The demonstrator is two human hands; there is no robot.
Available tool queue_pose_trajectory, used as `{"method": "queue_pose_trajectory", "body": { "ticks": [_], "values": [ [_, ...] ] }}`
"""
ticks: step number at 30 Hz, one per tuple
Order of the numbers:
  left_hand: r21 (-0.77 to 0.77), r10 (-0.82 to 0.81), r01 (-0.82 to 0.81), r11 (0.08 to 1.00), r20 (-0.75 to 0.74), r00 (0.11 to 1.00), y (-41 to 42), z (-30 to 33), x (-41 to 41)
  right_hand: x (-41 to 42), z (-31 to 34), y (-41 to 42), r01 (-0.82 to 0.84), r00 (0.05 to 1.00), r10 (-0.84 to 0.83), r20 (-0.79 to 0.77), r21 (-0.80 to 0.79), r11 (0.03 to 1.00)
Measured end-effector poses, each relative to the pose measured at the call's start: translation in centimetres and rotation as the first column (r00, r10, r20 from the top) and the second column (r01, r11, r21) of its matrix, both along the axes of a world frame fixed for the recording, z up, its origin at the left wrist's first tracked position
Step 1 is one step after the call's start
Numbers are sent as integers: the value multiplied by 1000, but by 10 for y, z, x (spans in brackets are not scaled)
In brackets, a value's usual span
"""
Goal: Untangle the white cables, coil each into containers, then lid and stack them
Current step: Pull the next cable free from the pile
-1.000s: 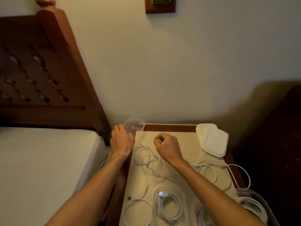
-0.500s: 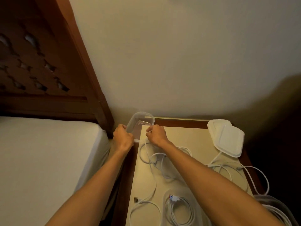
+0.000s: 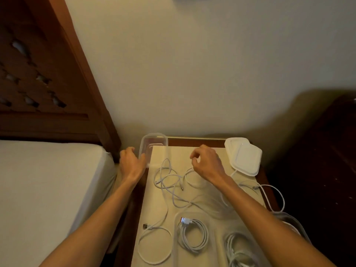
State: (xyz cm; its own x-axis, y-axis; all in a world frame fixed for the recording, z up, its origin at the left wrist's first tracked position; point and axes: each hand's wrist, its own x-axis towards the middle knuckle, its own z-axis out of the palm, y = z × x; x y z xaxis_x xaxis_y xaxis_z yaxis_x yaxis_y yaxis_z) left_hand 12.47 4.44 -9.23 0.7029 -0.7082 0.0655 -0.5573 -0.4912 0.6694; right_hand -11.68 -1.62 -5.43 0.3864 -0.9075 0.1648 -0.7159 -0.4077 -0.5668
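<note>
- Nearest, along the table's front edge, three clear containers sit in a row, each with a coiled white cable inside: one coil with a USB plug on top at centre, another coil to its right, and a third container at the right edge, partly hidden by the right forearm.
- Just left of the centre coil, a loose cable lies in an open loop on the bare table, its dark plug near the left edge.
- Mid-table, a tangle of white cables spreads in crossing loops; another strand loops off the right side.
- The right hand hovers over the tangle, fingers curled, thumb and forefinger pinched together; a strand rises towards it, but whether it is actually held I cannot tell.
- The left hand is at the table's left edge, its fingers against the near wall of an empty container; whether they grasp it or only touch it I cannot tell.
- That container overhangs the far left corner of the table.
- At the far right corner, white lids lie stacked, slightly offset.
- A bed with a wooden headboard stands to the left; a plain wall lies behind.
</note>
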Motion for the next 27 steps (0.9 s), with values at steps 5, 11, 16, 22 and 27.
{"method": "queue_pose_trajectory", "body": {
  "ticks": [5,11,16,22,27],
  "values": [
    [-227,-444,503,834,264,856,31,40,-84,-69,21,35,-51,956,119,-268,247,968],
    [120,-782,774,622,126,610,48,14,-149,-88,17,53,-89,889,249,-384,388,917],
    [208,-805,801,561,-88,587,48,18,-165,-96,18,55,-177,876,375,-304,520,835],
    [-97,-815,809,580,-85,574,46,64,-172,-102,47,51,-208,971,226,-81,187,960],
    [-291,-716,785,547,325,619,28,152,-162,-121,63,37,-233,970,242,-11,238,943]
  ]
}}
